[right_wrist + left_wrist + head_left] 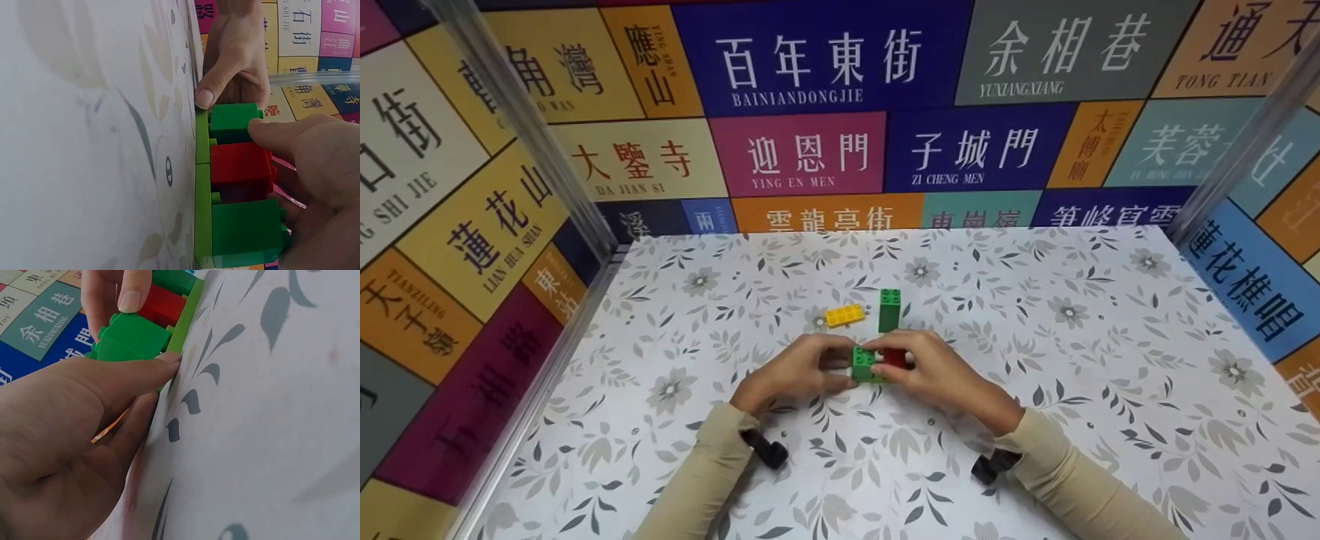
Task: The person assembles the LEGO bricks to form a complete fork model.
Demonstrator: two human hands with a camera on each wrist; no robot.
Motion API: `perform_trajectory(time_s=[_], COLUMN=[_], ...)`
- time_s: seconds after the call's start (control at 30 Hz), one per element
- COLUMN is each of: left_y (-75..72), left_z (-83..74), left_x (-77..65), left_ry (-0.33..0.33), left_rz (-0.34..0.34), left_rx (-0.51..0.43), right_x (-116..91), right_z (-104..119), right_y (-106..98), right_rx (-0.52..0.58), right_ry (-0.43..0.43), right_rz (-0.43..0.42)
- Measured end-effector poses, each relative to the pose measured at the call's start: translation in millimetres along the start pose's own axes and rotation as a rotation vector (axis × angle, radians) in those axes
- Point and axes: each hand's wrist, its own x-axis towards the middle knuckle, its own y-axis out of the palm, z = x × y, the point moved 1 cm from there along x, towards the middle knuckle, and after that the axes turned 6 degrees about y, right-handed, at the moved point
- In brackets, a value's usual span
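Observation:
My left hand [799,367] grips the end of a light green toy-brick plate [202,214], its thumb at the plate's edge. With thumb and fingers, my right hand [937,371] pinches a green toy brick [232,121] over that end. Beside it on the plate sits a red brick [239,163], partly covered by the right hand in the head view. Another green brick [247,232] stands farther along the plate in the right wrist view; the right hand hides it in the head view.
Just behind the hands stands a tall green block [889,311]. A flat yellow brick [845,316] lies to its left. The table [1110,322] has a leaf-patterned cover, with lettered panels [817,154] rising along its back and sides.

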Motion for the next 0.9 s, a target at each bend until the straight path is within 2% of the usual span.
perform_trajectory(time_s=[0.53, 0.73, 0.9], left_y=[0.3, -0.4, -0.2], left_z=[-1.7, -1.4, -0.5], left_x=[-0.7, 0.1, 0.5], left_ry=[-0.05, -0.028, 0.006], left_rz=[-0.013, -0.003, -0.002], left_rx=[0.024, 0.03, 0.07], right_x=[1.5, 0.9, -0.2], right_z=[-2.6, 0.3, 2.1], right_y=[3.5, 2.9, 2.6], right_rx=[-0.027, -0.034, -0.047], right_ry=[0.037, 0.05, 0.057], right_rz=[-0.007, -0.005, -0.006])
